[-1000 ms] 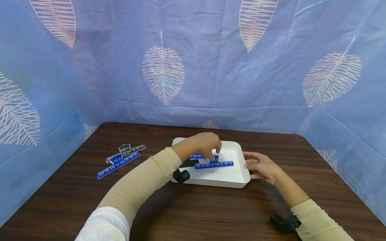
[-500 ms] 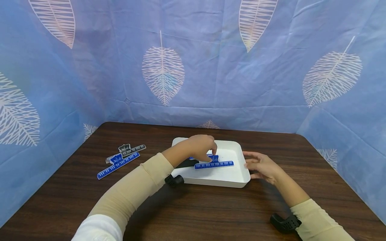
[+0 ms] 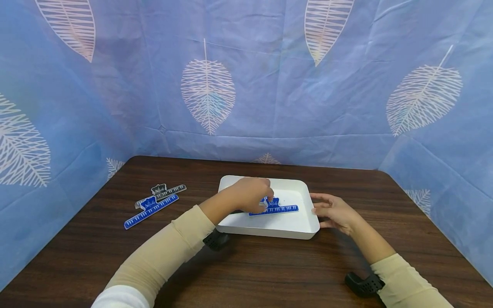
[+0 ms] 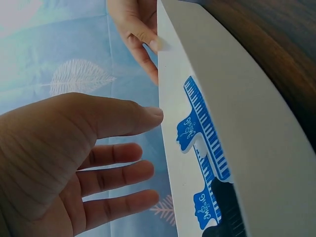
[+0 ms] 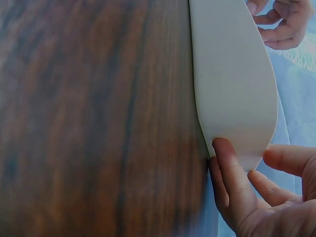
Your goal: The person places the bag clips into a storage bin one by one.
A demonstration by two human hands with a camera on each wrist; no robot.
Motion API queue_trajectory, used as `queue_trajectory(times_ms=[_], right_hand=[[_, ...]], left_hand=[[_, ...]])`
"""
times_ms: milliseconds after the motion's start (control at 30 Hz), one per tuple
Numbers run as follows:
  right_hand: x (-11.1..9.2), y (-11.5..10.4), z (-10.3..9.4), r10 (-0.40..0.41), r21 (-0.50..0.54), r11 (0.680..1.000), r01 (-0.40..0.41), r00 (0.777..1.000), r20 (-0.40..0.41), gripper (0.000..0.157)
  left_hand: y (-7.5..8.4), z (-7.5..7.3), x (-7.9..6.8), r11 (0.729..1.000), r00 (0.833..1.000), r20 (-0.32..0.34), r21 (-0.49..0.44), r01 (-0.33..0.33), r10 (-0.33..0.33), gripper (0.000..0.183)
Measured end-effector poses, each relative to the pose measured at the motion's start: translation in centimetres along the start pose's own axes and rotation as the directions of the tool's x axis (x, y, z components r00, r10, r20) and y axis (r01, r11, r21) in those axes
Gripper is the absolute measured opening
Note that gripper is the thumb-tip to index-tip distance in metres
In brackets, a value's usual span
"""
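Note:
My left hand [image 3: 249, 194] is above the left half of a white tray [image 3: 277, 231], fingers loosely bent, holding nothing. In the left wrist view, its thumb and fingers are apart from the tray. Two blue music clips [image 4: 210, 133] with piano-key strips lie inside, one partly behind the other. Beside them is a black object [image 4: 228, 202], its kind unclear; the left hand mostly hides it in the head view. My right hand [image 3: 337, 214] touches the tray's right end, with fingertips [image 5: 224, 148] against the outer wall and its thumb near the rim.
Left of the tray, a blue music clip [image 3: 152, 208] and a black-and-clear one [image 3: 171, 192] lie on the dark wooden table [image 3: 269, 273], close together. A blue leaf-patterned cloth [image 3: 246, 85] hangs behind and at both sides.
My left hand has drawn back slightly to the left and lower over the tray. The clips, the tray and my right hand have stayed in place.

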State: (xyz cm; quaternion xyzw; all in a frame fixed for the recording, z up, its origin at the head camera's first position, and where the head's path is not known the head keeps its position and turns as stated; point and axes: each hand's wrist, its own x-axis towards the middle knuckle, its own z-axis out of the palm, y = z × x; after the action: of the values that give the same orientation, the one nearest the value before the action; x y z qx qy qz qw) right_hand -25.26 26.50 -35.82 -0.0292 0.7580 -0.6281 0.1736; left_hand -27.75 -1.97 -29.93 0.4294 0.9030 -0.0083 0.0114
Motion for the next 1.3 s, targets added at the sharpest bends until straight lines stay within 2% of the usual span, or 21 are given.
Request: queue_trajectory(times_ms=[333,667,1300], right_hand=[[0.0,0.1,0.0,-0.005,0.010,1.000,0.005,1.000,0.013,0.071],[0.0,-0.1,0.1,0.003,-0.017,1.000,-0.003,1.000,-0.002,0.070],[0.0,0.0,0.1,-0.002,-0.015,1.000,0.002,1.000,0.000,0.070]], left_hand=[[-1.0,0.4,-2.1,1.000,0.990,-0.142,-0.009,0.015,-0.016,0.019],[-2.2,-0.1,-4.8,0.999,0.978,-0.207,0.019,0.027,-0.023,0.021],[-3.9,-0.2,-9.3,0.994,0.972,-0.213,0.011,0.107,-0.102,0.026]])
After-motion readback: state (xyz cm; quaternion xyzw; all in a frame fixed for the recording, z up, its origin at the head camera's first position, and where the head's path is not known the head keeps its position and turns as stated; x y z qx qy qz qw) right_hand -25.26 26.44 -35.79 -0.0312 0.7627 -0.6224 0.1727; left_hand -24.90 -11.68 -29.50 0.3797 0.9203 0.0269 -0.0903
